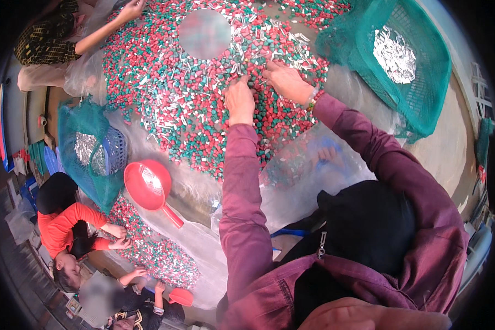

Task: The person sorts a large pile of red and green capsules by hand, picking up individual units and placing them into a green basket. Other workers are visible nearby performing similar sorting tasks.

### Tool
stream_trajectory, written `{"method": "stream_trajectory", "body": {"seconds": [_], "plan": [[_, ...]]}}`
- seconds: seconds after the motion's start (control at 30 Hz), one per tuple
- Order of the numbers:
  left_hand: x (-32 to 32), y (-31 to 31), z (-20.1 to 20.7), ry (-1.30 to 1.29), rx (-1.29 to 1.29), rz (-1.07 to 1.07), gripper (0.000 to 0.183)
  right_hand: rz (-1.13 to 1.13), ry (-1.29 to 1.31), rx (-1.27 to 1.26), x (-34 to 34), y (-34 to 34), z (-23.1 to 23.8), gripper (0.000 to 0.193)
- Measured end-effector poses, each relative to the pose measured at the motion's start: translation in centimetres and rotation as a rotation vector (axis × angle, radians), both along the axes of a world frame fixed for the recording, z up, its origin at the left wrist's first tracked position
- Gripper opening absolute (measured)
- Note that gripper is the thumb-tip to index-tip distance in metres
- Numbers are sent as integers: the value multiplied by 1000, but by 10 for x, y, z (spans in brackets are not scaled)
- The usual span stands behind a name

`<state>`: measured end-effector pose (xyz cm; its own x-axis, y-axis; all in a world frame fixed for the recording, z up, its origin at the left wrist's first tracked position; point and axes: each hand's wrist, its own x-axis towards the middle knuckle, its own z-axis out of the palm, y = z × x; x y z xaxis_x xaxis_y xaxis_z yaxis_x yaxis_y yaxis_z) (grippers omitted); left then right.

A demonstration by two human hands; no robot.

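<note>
Both of my hands reach into a wide spread of small red, green and white pieces [198,118], mixed with longer white or clear strips. My left hand [240,103] is closed, its fingers curled down at the pieces. Whatever it grips is hidden beneath the fingers. To its right, my right hand [289,82] rests its bent, slightly parted fingers on the pile, and I see nothing held in them. A beaded bracelet [313,99] circles the right wrist.
At the right stands a green net-lined basket [423,104] holding white strips. A smaller netted basket [115,151] and a red long-handled scoop [148,184] are at left. People work around a second pile [154,247]; another arm [102,36] reaches in at top left.
</note>
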<state>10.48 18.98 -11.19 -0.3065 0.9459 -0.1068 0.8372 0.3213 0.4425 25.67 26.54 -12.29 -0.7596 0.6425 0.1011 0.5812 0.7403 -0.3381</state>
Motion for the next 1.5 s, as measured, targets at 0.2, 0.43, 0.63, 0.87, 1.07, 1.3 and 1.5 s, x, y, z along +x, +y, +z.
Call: {"method": "stream_trajectory", "body": {"seconds": [0.2,0.43,0.63,0.87,1.07,1.3,1.5], "plan": [[-23,-33,14,-438,-413,-137,34,198,-71,-444,1,-21,12,15],[-70,-107,55,-946,-376,164,18,194,306,-684,1,-41,36,18],[-78,-113,64,-800,-211,181,16,13,441,-1192,18,-29,73,14],[-95,-125,78,-1303,300,400,11,320,1096,-1966,37,-35,90,21],[-89,-149,47,-1412,215,455,18,269,922,-2061,27,-30,99,32],[-61,-132,10,-86,-190,236,30,-218,810,-1649,30,-11,78,28],[-73,-134,28,-527,-15,453,34,-65,66,-653,27,1,43,25]]}}
